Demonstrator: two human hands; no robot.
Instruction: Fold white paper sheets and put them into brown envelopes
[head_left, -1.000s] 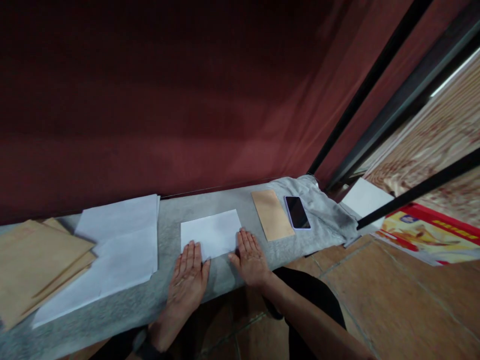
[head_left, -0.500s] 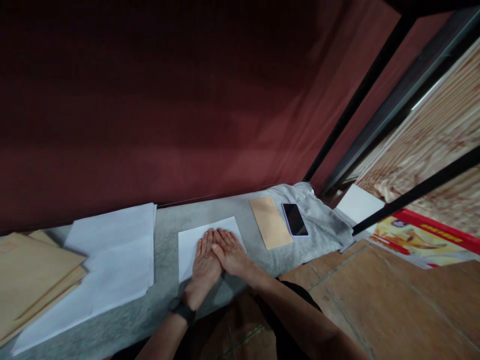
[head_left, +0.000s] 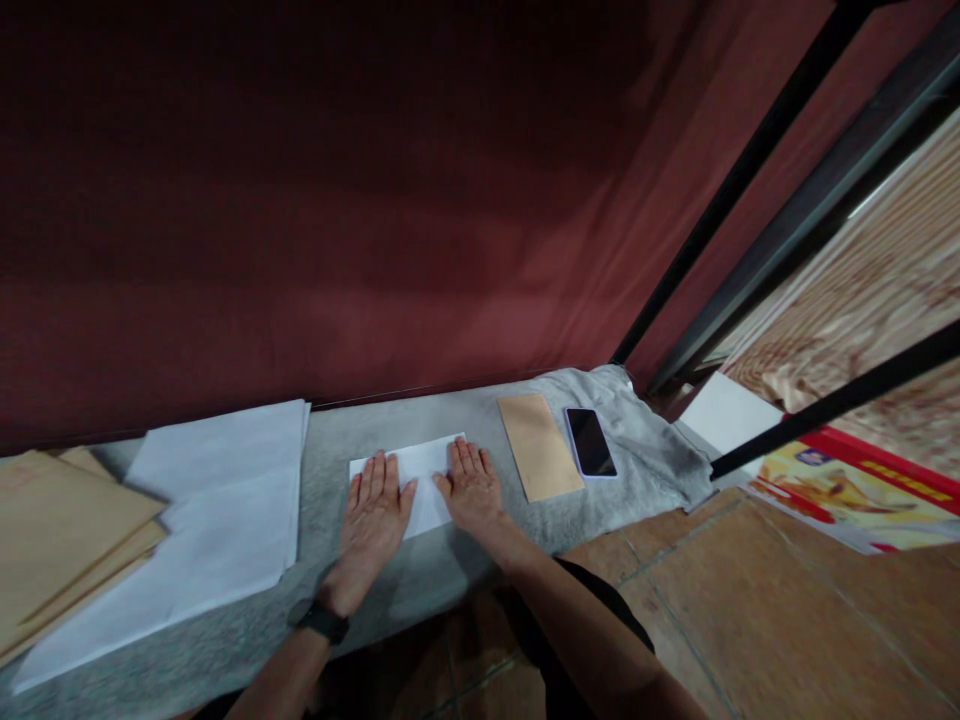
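A folded white sheet of paper [head_left: 424, 500] lies flat on a bench covered with grey cloth [head_left: 328, 470]. Palm down, my left hand [head_left: 375, 515] rests on the left part of the sheet, its fingers stretched toward the far edge. My right hand [head_left: 474, 488] presses flat on the right end of the same sheet. A strip of white paper shows between the two hands; the rest of it is hidden under them. Just right of my right hand lies a brown envelope [head_left: 540, 447].
A phone [head_left: 592, 443] lies beyond the envelope. On the left are large white sheets [head_left: 225, 500], partly covered by several brown envelopes [head_left: 67, 540]. A dark red wall [head_left: 375, 250] backs the bench. At right stand black bars [head_left: 739, 205] and a red-and-yellow box [head_left: 855, 480] on the tiled floor.
My hands first slid together onto the middle of the sheet, the right thumb over the left hand. Now they have spread apart again, farther up the paper than a second ago.
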